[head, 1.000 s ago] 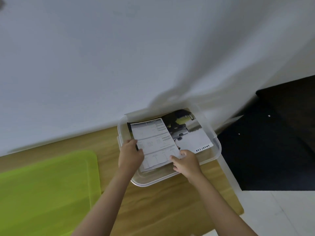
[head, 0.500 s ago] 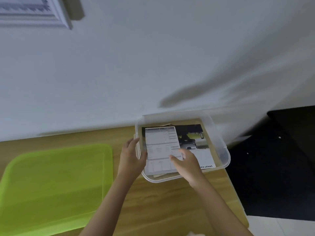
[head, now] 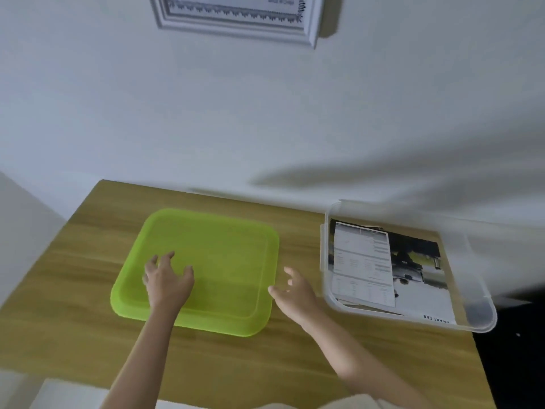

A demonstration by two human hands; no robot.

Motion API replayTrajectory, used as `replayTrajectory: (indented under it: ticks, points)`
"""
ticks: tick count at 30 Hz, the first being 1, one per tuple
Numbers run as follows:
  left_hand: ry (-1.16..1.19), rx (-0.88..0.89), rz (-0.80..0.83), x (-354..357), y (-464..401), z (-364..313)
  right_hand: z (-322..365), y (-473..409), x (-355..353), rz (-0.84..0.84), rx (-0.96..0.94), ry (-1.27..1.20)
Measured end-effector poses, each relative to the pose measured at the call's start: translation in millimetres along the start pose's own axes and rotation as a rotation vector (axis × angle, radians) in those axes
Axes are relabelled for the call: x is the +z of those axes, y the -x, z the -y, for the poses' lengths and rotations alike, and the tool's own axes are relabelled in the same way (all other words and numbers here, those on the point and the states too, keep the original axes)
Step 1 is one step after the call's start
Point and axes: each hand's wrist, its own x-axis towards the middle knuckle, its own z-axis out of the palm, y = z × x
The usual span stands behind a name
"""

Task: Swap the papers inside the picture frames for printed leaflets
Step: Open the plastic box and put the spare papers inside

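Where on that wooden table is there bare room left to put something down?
Bare wood shows along the table's near edge, left of the green lid, and in the strip between lid and clear box, where the right hand hovers. The left hand is over the lid. The box holds leaflets.

One green lid (head: pixel 206 261) under left hand (head: pixel 168 283); one clear box (head: pixel 477 317) right of right hand (head: pixel 295 293), two leaflets (head: pixel 364 261) showing; one frame (head: pixel 236 22) beyond.

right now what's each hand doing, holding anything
Left hand: open, fingers spread over the green lid, holding nothing.
Right hand: open, empty, between the lid and the clear box.
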Motion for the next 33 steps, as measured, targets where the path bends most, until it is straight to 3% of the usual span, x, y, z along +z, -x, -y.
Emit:
replayTrajectory:
  ticks: [7, 13, 19, 27, 33]
  points:
    - [-0.061, -0.268, 0.029, -26.6, -39.3, 53.7, 3.9, -17.4, 32.3, 0.080, 0.054, 0.084]
    - [-0.073, -0.301, 0.055, -32.2, -47.1, 61.3, 2.4, -22.7, 34.9, 0.057, 0.079, 0.017]
    - [0.001, -0.228, 0.103, -44.1, -42.4, 62.9, 1.4, -18.1, 31.6, -0.108, 0.076, 0.097]
    - [0.061, -0.119, 0.171, -51.6, -8.7, 44.6, 7.0, -5.2, -4.9, -0.261, -0.082, 0.059]
    - [0.152, 0.139, 0.274, -48.8, 22.0, -0.5, -16.1, 7.6, -80.3, -0.380, -0.190, 0.023]
